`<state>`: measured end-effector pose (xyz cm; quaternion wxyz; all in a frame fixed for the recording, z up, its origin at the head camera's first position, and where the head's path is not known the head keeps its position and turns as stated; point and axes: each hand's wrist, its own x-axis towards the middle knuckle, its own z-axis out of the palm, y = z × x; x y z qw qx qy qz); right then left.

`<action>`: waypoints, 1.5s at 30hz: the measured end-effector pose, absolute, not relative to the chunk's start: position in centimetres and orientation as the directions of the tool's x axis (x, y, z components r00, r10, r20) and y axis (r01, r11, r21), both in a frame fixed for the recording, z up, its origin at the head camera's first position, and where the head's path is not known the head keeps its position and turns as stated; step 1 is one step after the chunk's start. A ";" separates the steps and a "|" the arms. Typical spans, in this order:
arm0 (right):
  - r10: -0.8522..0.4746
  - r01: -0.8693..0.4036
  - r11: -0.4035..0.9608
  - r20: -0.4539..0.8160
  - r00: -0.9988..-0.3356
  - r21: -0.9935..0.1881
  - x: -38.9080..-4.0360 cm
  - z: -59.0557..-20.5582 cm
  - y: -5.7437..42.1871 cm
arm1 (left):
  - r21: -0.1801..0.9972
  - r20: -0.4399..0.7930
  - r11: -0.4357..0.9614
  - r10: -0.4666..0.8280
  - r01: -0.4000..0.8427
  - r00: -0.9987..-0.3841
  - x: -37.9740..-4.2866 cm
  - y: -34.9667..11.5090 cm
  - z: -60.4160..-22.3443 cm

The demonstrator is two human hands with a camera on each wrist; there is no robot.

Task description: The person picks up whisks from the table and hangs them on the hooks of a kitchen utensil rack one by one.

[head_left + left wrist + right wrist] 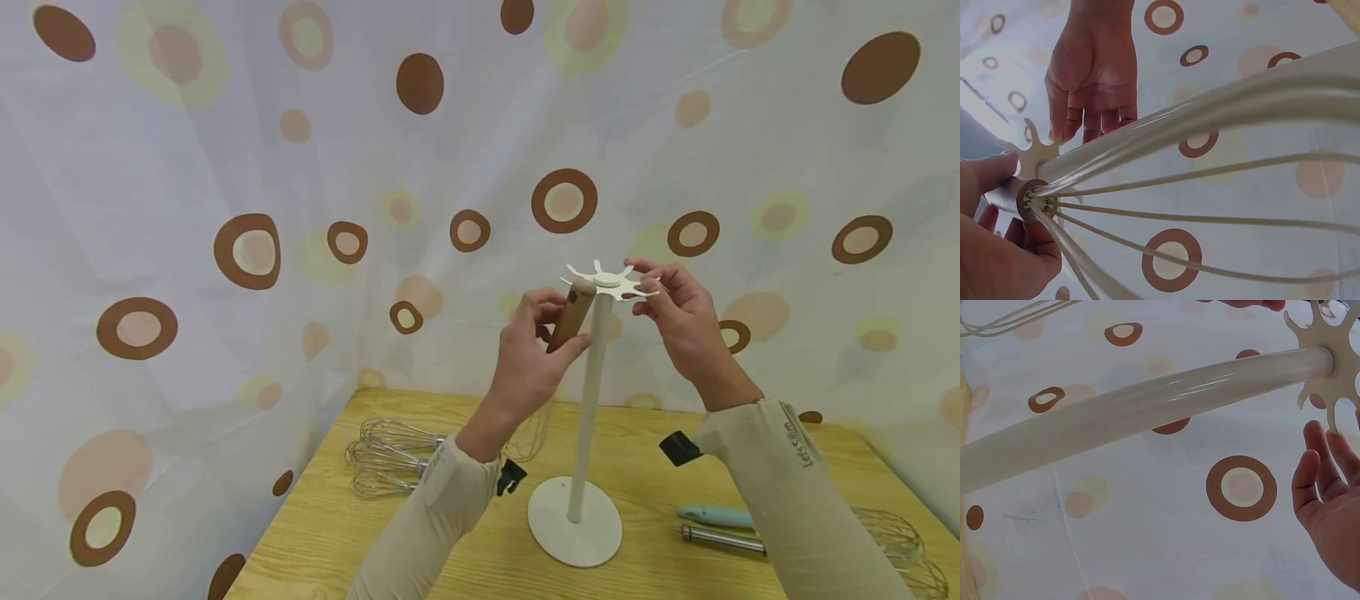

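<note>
A white stand (590, 400) rises from a round base, topped by a ring of curved hooks (607, 281). My left hand (528, 358) holds a whisk by its wooden handle (572, 315), tilted with its end up beside the hooks. The whisk's pale wires (1210, 219) spread away from the handle in the left wrist view; from the head they hang down, partly hidden by the hand. On the other side of the stand, my right hand (686, 321) pinches a hook at its tip. That hand's fingertips also meet a hook in the right wrist view.
Several wire whisks (438, 440) lie on the wooden table (300, 517) at the left, partly behind the left sleeve. At the right lie a teal handle (716, 516) and a metal handle (723, 540), with whisk wires beyond the sleeve. A dotted curtain (465, 350) hangs behind.
</note>
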<state>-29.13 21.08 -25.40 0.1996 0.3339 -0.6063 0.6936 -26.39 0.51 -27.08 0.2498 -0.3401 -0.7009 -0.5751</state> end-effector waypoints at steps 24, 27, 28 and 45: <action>-0.126 -0.696 -0.110 0.704 -0.699 -0.710 -29.3 -25.7 21.2 | 0.656 0.728 0.085 0.189 0.750 -0.659 -26.7 1.7 -28.1; -0.118 -0.708 -0.096 0.715 -0.690 -0.699 -29.3 -25.6 21.2 | 0.641 0.741 0.070 0.203 0.764 -0.640 -26.7 1.7 -28.4; -0.115 -0.711 -0.099 0.718 -0.687 -0.696 -29.3 -25.6 21.2 | 0.639 0.743 0.061 0.208 0.767 -0.636 -26.7 1.6 -28.4; -0.155 -0.628 -0.239 0.667 -0.729 -0.741 -29.3 -25.1 21.7 | 0.731 0.553 0.188 0.399 0.656 -0.732 -28.8 -4.7 -34.3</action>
